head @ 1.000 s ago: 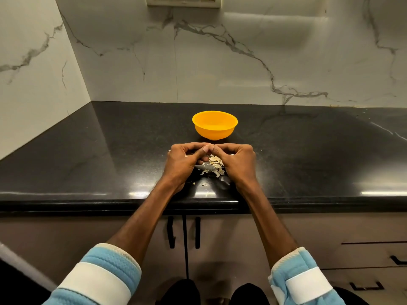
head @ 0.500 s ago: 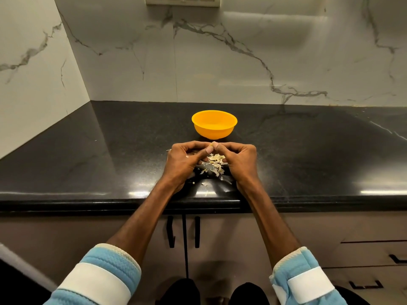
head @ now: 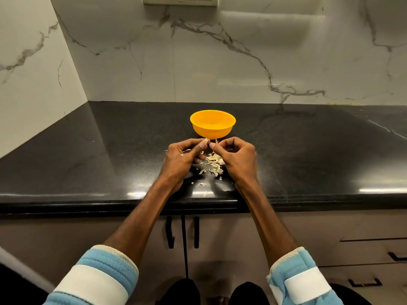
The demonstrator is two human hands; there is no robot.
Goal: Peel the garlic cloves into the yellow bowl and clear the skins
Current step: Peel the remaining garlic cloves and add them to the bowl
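Frame centre: I saw left hand [head: 182, 159] pinching garlic clove [head: 206, 141], right hand [head: 237, 159] pinching what was probably skin strip [head: 217, 141]. Yellow bowl [head: 213, 124] sat just above; skins [head: 214, 162] lay heaped below, between hands. Mid-peel, I judged; next move needed clove stripped bare, then dropped into bowl.

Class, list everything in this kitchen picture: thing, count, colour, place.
Polished stone counter: one, black, across the view.
Round yellow plastic bowl: one, yellow, mid-counter.
Papery garlic skins: one loose pile, pale tan, on the counter before the bowl.
Veined marble walls: two, white, behind and left of the counter.
Cabinet door handles: two, black, under the counter edge.
Left grip: one bare hand, pinching a pale garlic piece.
Right grip: one bare hand, pinching a skin scrap.
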